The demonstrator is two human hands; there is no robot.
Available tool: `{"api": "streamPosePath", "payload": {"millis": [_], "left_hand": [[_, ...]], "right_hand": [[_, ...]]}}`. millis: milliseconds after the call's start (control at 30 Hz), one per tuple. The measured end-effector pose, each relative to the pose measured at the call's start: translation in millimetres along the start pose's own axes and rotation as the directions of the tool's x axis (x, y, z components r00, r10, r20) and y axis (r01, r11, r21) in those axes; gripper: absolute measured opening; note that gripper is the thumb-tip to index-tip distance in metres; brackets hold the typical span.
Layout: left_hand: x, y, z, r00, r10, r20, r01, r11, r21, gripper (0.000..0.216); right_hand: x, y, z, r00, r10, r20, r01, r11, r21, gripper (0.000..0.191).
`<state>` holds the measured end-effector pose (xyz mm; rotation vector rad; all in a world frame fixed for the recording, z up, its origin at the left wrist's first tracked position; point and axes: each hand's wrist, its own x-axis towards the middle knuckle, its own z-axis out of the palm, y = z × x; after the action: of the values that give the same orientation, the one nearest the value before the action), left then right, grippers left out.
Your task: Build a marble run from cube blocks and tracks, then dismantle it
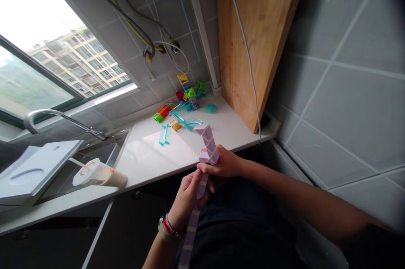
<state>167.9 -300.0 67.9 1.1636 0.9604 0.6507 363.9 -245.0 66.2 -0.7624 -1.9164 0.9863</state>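
A lilac and cream snake puzzle (207,137), made of jointed wedge segments, is held in both hands in front of my body. Its upper end is folded into a hook shape, while a long straight part hangs down past my left wrist. My left hand (189,193) is closed around the straight part, thumb pointing up. Just above it, my right hand (225,162) grips the bent part, its thumb close to the left thumb. Part of the puzzle is hidden behind the fingers.
Colourful plastic toy pieces (180,108) lie on the white counter (145,150). A lidded drink cup with a straw (99,172) stands near the counter's front edge. Left are a faucet (63,115), a sink (115,148) and a white box (41,167). A wooden board (253,36) leans at the back.
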Motion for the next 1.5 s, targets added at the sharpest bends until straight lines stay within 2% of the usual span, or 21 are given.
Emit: {"api": "streamPosePath", "payload": {"millis": [33,100,200,300,433,500,567,600,633,667,700,767,800,867,967,1067,1233,1333,1400,1433,1500], "left_hand": [[0,-1,-3,0.997,-0.038,0.061,0.042,0.997,-0.059,0.057],[-1,-4,-9,0.973,-0.074,0.219,0.116,0.976,-0.183,0.053],[-5,-11,-11,0.888,-0.087,0.452,0.238,0.927,-0.289,0.050],[-6,-20,-7,0.820,-0.127,0.558,0.347,0.886,-0.308,0.050],[-1,-24,-7,0.767,-0.222,0.602,0.442,0.863,-0.245,0.053],[3,-17,-10,0.788,-0.266,0.556,0.389,0.915,-0.112,0.060],[7,-6,-16,0.882,-0.229,0.411,0.192,0.973,0.130,0.060],[8,1,-19,0.937,-0.148,0.316,0.054,0.957,0.286,0.057],[9,7,-22,0.975,-0.033,0.221,-0.072,0.890,0.450,0.053],[9,12,-24,0.986,0.093,0.135,-0.156,0.783,0.602,0.050],[9,16,-26,0.976,0.205,0.070,-0.191,0.660,0.727,0.046],[6,19,-27,0.939,0.344,-0.006,-0.165,0.465,0.870,0.037],[4,19,-26,0.929,0.368,-0.027,-0.139,0.417,0.898,0.034],[-1,19,-22,0.938,0.345,-0.034,-0.123,0.423,0.898,0.031],[-8,21,-18,0.964,0.262,0.040,-0.187,0.564,0.804,0.028],[-10,29,-18,0.965,0.237,0.112,-0.240,0.628,0.740,0.032],[-6,34,-20,0.940,0.331,0.080,-0.224,0.425,0.877,0.023],[-3,32,-22,0.926,0.373,0.055,-0.149,0.229,0.962,0.028],[-2,34,-25,0.927,0.374,0.032,-0.079,0.111,0.991,0.032],[-2,36,-26,0.929,0.369,0.026,-0.061,0.083,0.995,0.033],[-2,40,-30,0.934,0.356,0.032,-0.072,0.100,0.992,0.034]], "right_hand": [[1,-1,-3,0.997,-0.032,0.071,0.035,0.999,-0.032,0.030],[2,-2,-11,0.963,-0.087,0.254,0.080,0.996,0.035,0.033],[1,-4,-19,0.852,-0.156,0.500,0.040,0.971,0.236,0.040],[0,-6,-22,0.786,-0.154,0.598,-0.011,0.965,0.263,0.046],[1,-4,-22,0.757,-0.163,0.633,-0.011,0.965,0.262,0.050],[1,2,-23,0.765,-0.147,0.627,-0.014,0.970,0.243,0.048],[1,11,-26,0.844,-0.066,0.532,-0.055,0.977,0.208,0.047],[1,15,-28,0.893,-0.007,0.449,-0.087,0.978,0.188,0.047],[1,20,-30,0.933,0.055,0.357,-0.122,0.978,0.169,0.047],[2,23,-31,0.958,0.113,0.264,-0.156,0.977,0.145,0.048],[2,25,-32,0.970,0.165,0.181,-0.186,0.976,0.110,0.048],[4,26,-33,0.966,0.250,0.057,-0.252,0.967,0.022,0.050],[4,24,-33,0.957,0.288,0.024,-0.288,0.958,-0.005,0.051],[5,20,-33,0.943,0.328,0.062,-0.330,0.944,0.027,0.052],[4,14,-31,0.933,0.233,0.275,-0.296,0.930,0.216,0.051],[3,6,-27,0.940,0.173,0.293,-0.271,0.901,0.338,0.054],[1,-9,-17,0.980,0.186,0.075,-0.198,0.956,0.217,0.039],[0,-9,-15,0.945,0.327,-0.032,-0.321,0.939,0.126,0.033],[0,-4,-17,0.915,0.403,-0.005,-0.400,0.911,0.100,0.038],[0,-1,-20,0.913,0.405,0.056,-0.408,0.905,0.117,0.043],[1,4,-26,0.918,0.339,0.206,-0.380,0.900,0.214,0.059]]}}
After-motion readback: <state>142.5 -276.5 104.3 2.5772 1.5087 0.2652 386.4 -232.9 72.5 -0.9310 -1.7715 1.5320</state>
